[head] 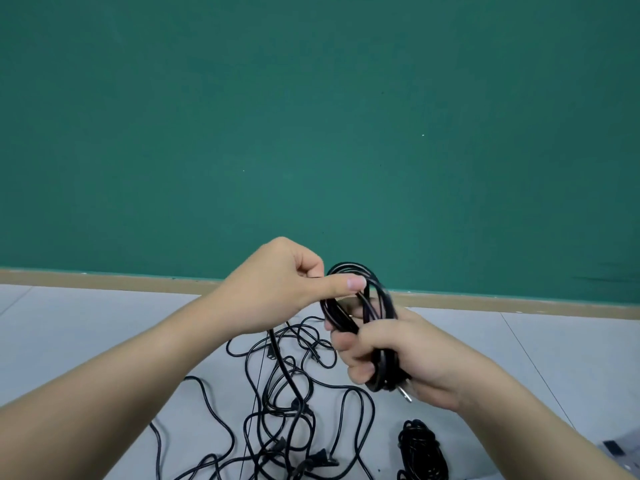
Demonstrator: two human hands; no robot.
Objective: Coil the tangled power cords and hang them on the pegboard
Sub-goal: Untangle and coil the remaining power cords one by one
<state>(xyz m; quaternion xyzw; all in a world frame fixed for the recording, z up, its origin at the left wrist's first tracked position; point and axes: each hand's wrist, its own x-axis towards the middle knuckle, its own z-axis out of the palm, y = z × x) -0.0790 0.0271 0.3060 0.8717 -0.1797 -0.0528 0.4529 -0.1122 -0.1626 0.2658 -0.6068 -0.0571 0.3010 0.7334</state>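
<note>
The right hand [398, 355] gripped a half-wound black rubber cord coil [360, 306]; the left hand [287, 289] pinched its trailing strand. Below the coil lay a black tangled cord pile [277, 393] and one finished black bundle [422, 448]; nothing was hung.

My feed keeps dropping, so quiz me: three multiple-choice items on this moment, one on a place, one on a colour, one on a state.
1. Where does the finished cord bundle lie?
A. on the floor, below the right hand
B. hung on the wall
C. draped over the left forearm

2. What colour is the wall behind the hands?
A. white
B. green
C. red

3. What is the right hand doing?
A. lying flat on the floor
B. hanging idle
C. gripping the coil of black cord

Answers: 1 A, the bundle rests on the grey floor at the lower right, apart from the tangled cords. 2 B, the wall is green down to a tan skirting strip. 3 C, its fingers curl round the loops while the left hand pinches the cord at the coil's top.
</note>
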